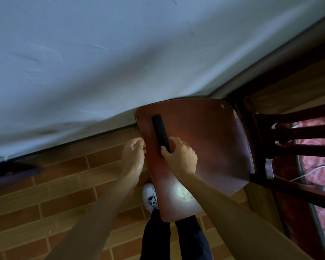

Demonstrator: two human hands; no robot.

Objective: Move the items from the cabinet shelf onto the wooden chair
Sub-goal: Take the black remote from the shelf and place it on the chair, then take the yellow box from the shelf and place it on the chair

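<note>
A black remote control (159, 130) lies lengthwise on the reddish-brown seat of the wooden chair (210, 139), near the seat's left edge. My right hand (180, 156) grips the remote's near end, fingers curled round it. My left hand (134, 153) hovers just left of the seat's edge with its fingers curled in; nothing shows in it. The cabinet shelf is out of view.
A pale wall (83, 62) fills the upper frame, meeting a floor of orange-brown tiles (54, 194). The chair's dark slatted back (298, 139) stands to the right, red patterned fabric behind it. My white shoe (150, 197) and dark trousers are below the seat's front edge.
</note>
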